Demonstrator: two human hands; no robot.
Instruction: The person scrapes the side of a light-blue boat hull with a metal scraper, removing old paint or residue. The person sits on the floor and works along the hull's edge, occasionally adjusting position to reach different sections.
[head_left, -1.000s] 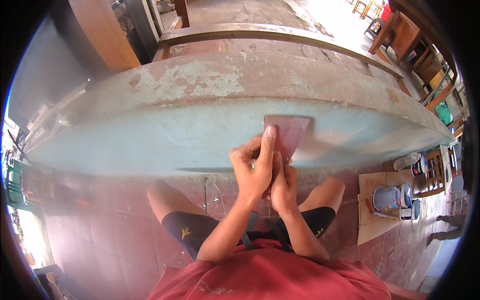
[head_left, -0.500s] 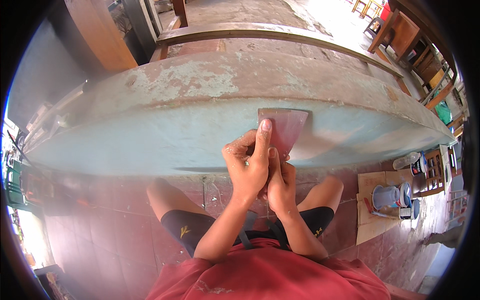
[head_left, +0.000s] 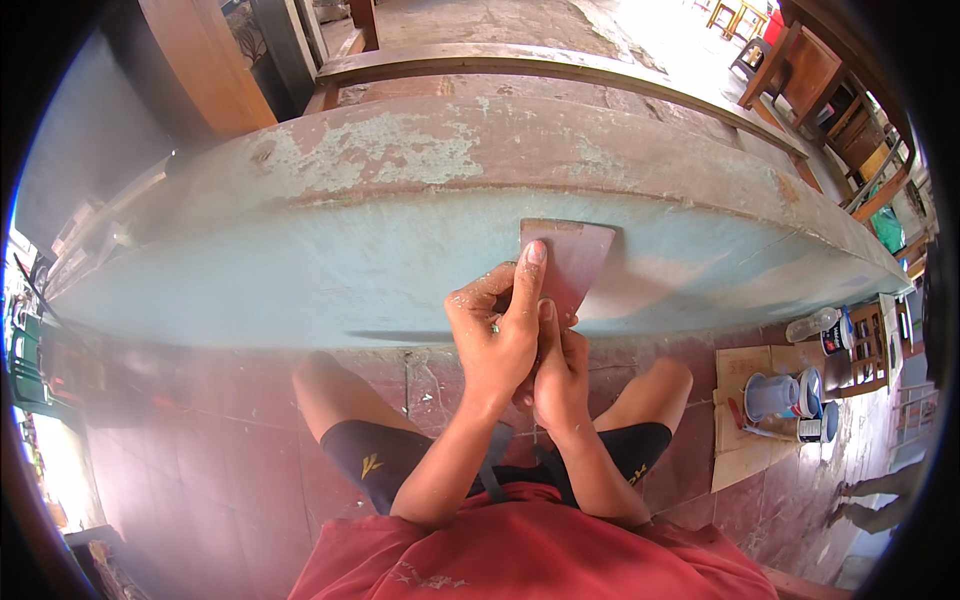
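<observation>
R hand (head_left: 563,385) closed low on the scraper (head_left: 579,262), handle mostly hidden, & L hand (head_left: 497,340) pinching its blade, thumb on the face; blade's up at the pale-blue wall (head_left: 350,265), edge contact can't tell. Prob. light, stiff w/ slight flex, poss. slick if dusty: best hold = handle + blade base. Farther R, bucket (head_left: 768,398) & tubs (head_left: 813,430) on cardboard (head_left: 735,466), clear bottle (head_left: 811,325) nearby; contents unclear.

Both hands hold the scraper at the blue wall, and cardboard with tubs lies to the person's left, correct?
No: the head view shows the cardboard with tubs to the person's right. Left hand and right hand hold the scraper at the blue wall.
</observation>
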